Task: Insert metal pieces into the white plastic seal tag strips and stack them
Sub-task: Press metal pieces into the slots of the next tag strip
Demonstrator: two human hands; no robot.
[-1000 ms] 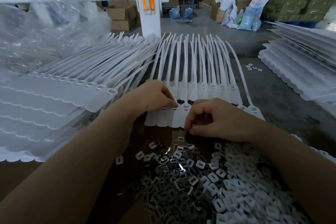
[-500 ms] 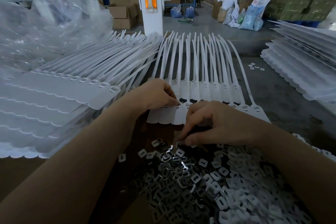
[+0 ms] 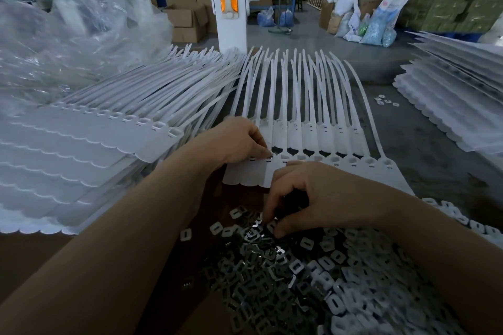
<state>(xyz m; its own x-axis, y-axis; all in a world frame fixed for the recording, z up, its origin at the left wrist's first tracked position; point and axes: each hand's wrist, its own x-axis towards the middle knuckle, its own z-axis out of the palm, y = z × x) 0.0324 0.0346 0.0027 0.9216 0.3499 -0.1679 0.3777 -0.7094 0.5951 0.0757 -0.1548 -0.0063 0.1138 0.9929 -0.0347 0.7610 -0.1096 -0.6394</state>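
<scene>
Left hand [image 3: 239,141] pinching the seal tag strips [image 3: 313,141] at their near edge, right hand [image 3: 321,196] just nearer, fingers [image 3: 268,215] curled into the metal pieces [image 3: 261,275], grip unclear.

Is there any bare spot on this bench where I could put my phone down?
Bare grey table shows between the middle strips and the right stack, with a few loose pieces there. Brown surface lies bare in front of the left stack. It is crowded near the metal pieces, where the right hand picks.
</scene>
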